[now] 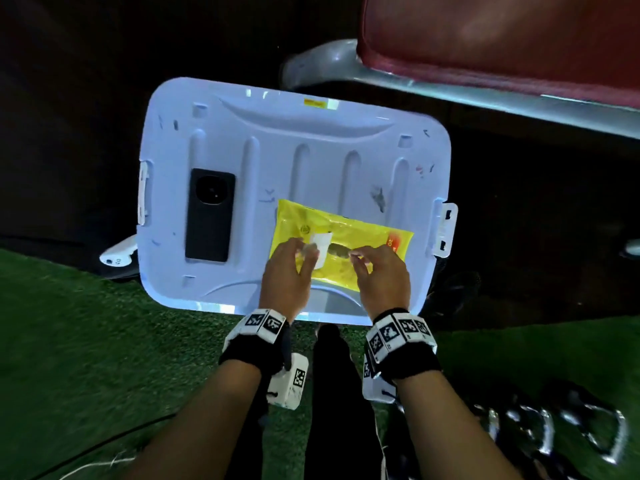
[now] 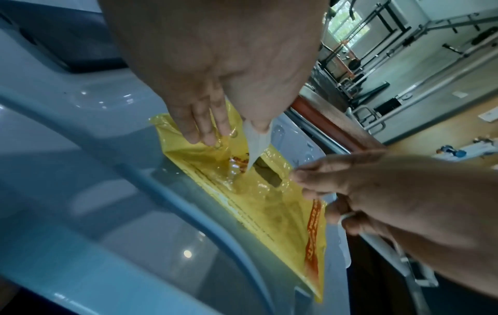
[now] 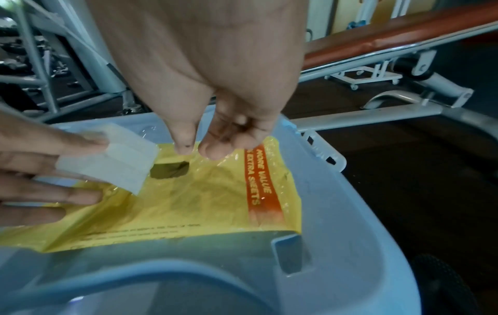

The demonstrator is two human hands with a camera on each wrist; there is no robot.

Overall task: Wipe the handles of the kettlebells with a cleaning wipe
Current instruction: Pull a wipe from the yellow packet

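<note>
Left hand (image 1: pixel 287 268): thumb and forefinger pinch the white flap (image 3: pixel 118 157) of the yellow wipes pack (image 1: pixel 341 244) and hold it peeled up and back toward the left. The other left fingers (image 3: pixel 81 196) lie straight and press flat on the left part of the pack.

Right hand (image 1: pixel 381 275): thumb and forefinger tips (image 3: pixel 213 151) nearly meet just beside the right edge of the dark dispensing opening (image 3: pixel 169 169), touching the pack film. Other right fingers curled in. Cannot tell whether anything is pinched between the tips; no wipe shows in the opening, which reads dark inside.

Pack lies flat, looks thin, orange band (image 3: pixel 262 185) with print at its right end. It sits on the near right part of a pale blue bin lid (image 1: pixel 242 133), near edge close to the lid's near handle recess. Contents of the bin under the lid hidden.

Black phone (image 1: pixel 209 214) lies camera-up on the left part of the lid, well apart from the pack.

White latches on the lid's left and right sides. Bin stands at the edge of green turf (image 1: pixel 69 341), dark floor beyond. Red padded bench (image 1: pixel 502 39) on a grey metal frame at far right. Kettlebells (image 1: pixel 561 427), dark and blurred, on the turf at near right, well apart from both hands. Marker bands on both wrists.
</note>
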